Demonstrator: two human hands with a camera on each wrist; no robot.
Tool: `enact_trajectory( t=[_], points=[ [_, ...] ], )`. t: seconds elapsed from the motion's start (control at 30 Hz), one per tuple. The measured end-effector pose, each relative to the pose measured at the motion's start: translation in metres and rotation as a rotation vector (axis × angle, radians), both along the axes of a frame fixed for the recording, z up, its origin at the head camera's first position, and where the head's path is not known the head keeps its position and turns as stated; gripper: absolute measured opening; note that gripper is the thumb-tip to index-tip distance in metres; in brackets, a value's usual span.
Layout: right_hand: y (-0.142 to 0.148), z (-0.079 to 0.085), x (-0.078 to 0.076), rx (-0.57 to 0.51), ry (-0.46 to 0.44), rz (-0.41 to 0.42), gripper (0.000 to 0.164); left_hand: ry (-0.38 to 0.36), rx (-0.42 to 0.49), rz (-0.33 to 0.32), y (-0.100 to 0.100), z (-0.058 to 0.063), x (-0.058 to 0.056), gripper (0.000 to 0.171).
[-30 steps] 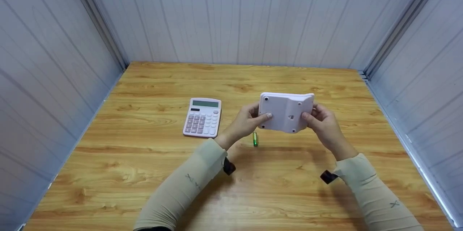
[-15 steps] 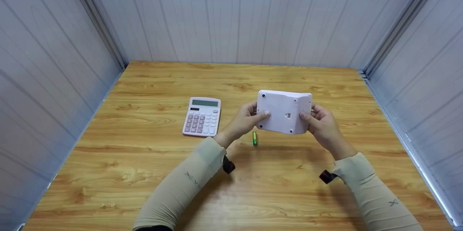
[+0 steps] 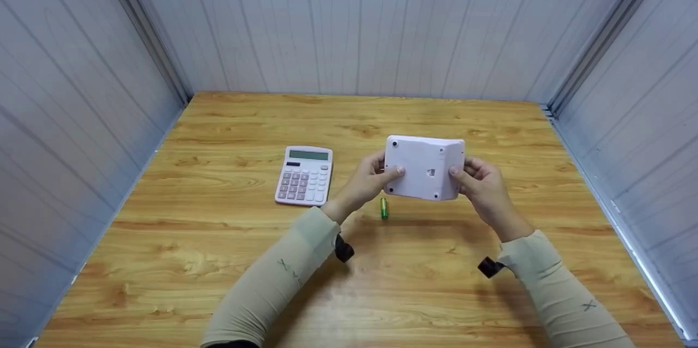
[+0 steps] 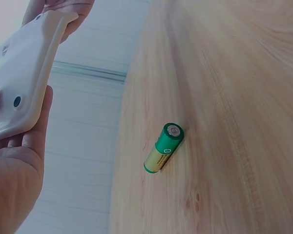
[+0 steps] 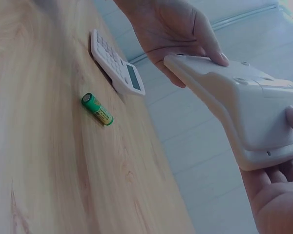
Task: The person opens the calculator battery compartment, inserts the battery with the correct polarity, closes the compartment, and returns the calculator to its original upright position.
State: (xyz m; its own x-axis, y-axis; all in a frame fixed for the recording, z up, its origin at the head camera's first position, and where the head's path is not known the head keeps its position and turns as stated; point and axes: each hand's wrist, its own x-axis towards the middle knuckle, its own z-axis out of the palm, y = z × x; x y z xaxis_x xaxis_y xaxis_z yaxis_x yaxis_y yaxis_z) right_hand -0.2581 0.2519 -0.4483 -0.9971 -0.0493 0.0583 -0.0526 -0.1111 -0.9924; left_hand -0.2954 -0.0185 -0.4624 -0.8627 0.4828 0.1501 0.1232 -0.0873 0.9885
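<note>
Both hands hold a pale pink-white calculator (image 3: 411, 162) above the table, its back turned toward the head camera. Dark round feet and a small recess show on that back; its keys are hidden. My left hand (image 3: 366, 181) grips the left edge, thumb on the back and fingers beneath. At the opposite edge, the thicker wedge end, my right hand (image 3: 487, 190) pinches it the same way. Below the calculator lies a green and gold battery (image 4: 164, 147) on the wood. A matching calculator (image 3: 304, 176) rests face up left of the hands.
The wooden table (image 3: 218, 261) carries these things. Pale panel walls (image 3: 338, 26) rise behind it and along both sides. A small black wrist camera (image 3: 343, 250) hangs under the left cuff, and another black wrist camera (image 3: 489, 267) under the right one.
The held calculator has shifted a little left and tilted, so more of its back faces the head camera. Both hands moved with it and keep their grip. The battery stays put.
</note>
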Motion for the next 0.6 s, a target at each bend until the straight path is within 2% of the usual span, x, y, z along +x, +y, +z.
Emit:
enact_trajectory(
  t=[0.13, 0.3, 0.47, 0.6],
  points=[
    [-0.004, -0.001, -0.001, 0.055, 0.036, -0.088, 0.032, 0.001, -0.003, 0.012, 0.0, -0.001, 0.001, 0.037],
    [-0.011, -0.001, -0.002, 0.124, 0.126, -0.201, 0.042, -0.009, 0.005, 0.017, 0.0, -0.001, 0.001, 0.039],
    [-0.019, -0.002, -0.002, 0.214, 0.188, -0.279, 0.032, -0.032, 0.006, 0.034, -0.001, -0.004, 0.0, 0.04],
    [-0.024, -0.002, -0.003, 0.252, 0.205, -0.305, 0.029, -0.03, 0.0, 0.049, -0.004, -0.003, -0.001, 0.041]
  ],
)
